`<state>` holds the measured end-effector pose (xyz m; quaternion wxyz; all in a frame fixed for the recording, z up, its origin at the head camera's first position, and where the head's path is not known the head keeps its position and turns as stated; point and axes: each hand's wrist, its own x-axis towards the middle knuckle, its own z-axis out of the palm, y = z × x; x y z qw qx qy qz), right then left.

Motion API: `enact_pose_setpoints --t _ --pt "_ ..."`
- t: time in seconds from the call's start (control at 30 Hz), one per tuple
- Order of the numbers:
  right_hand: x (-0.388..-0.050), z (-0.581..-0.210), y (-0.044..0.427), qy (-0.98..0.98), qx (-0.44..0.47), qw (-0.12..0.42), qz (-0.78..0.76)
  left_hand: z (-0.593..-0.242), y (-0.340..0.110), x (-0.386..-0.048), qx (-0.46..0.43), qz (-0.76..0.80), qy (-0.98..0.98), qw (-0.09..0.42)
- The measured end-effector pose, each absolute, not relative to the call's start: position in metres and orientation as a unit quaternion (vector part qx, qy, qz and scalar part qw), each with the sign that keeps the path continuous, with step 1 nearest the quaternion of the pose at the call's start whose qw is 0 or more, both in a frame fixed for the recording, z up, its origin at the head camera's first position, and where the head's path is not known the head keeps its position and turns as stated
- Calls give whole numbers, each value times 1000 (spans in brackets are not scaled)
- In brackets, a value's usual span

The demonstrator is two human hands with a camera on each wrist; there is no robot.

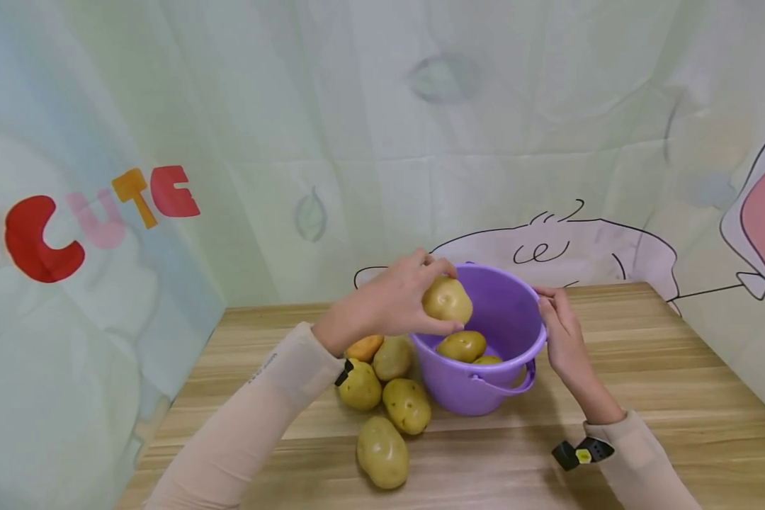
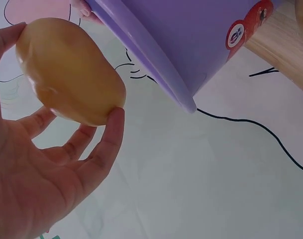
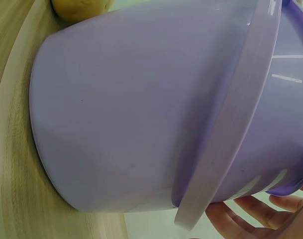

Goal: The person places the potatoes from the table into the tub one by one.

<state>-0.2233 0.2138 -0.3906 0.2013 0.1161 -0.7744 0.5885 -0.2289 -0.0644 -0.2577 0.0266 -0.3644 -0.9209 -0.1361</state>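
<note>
The head view looks forward and down over the desk (image 1: 656, 354); both wrist views, close and tilted, share the purple bucket (image 1: 462, 389) with it.

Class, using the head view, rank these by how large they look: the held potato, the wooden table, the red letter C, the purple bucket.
1. Wooden table
2. Purple bucket
3. Red letter C
4. Held potato
Real sizes may differ, since distance from the camera varies.
</note>
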Motion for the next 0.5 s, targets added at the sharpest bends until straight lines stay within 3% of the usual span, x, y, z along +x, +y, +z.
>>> enact_pose_setpoints --t 0.5 --pt "-223 -390 214 -772 118 203 591 -266 -63 -229 -380 -130 -915 24"
